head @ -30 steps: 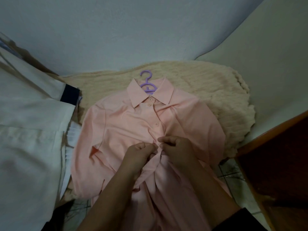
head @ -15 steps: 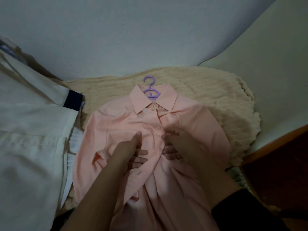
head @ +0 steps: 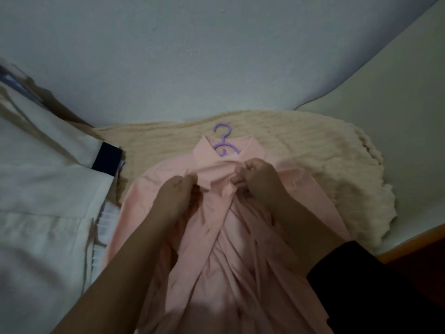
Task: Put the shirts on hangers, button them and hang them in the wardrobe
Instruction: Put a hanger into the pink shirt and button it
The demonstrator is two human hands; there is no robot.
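A pink shirt lies front-up on a cream blanket, with a purple hanger inside it; the hook sticks out above the collar. My left hand grips a fold of the shirt's front just below the collar. My right hand pinches the fabric at the placket beside it, fingers curled. The cloth is bunched up between both hands and hides the upper buttons.
A cream knitted blanket lies under the shirt. White clothes with a dark cuff are piled at the left. A wooden furniture edge runs along the lower right. A pale wall rises behind.
Both hands have moved up the shirt front, from the mid placket to just under the collar, pulling the fabric up into a bunch.
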